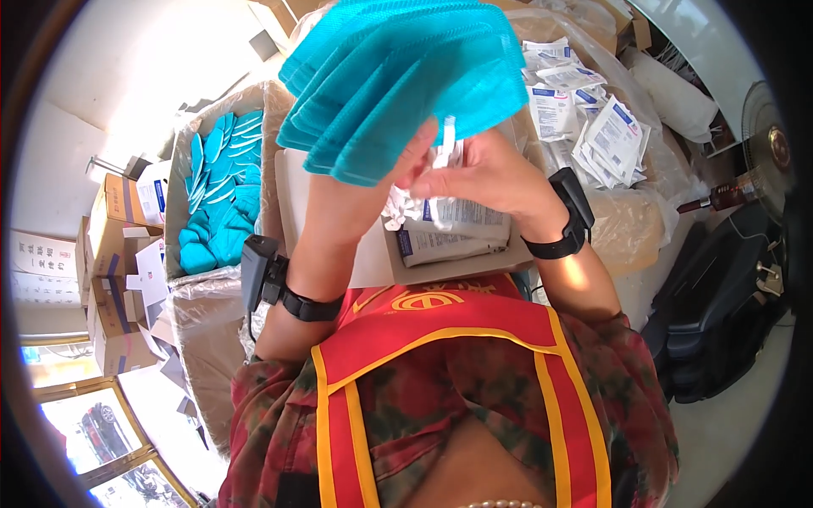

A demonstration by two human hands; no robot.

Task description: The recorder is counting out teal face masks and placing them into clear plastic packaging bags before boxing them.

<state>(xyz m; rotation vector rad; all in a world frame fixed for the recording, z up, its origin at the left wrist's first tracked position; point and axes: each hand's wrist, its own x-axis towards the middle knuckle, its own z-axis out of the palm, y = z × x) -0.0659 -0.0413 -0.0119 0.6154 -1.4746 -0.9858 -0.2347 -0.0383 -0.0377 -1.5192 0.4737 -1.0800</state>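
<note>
A fanned stack of teal face masks (398, 89) is raised in front of me, large at the top of the view. My left hand (408, 161) grips the stack at its lower edge, with most of its fingers hidden behind the masks. White ear loops (428, 203) dangle in a bunch from that edge. My right hand (495, 173) is closed, thumb against fingers, on some of these loops just right of my left hand. Directly beneath both hands is an open carton (423, 273) with white printed packets (453, 241) in it.
To the left stands a plastic-lined box (175, 245) full of loose teal masks (222, 190). Another lined container (622, 224) at the right holds many sealed white packets (610, 140). Cardboard boxes (118, 220) line the far left; a fan (771, 148) and black bag (711, 313) are at right.
</note>
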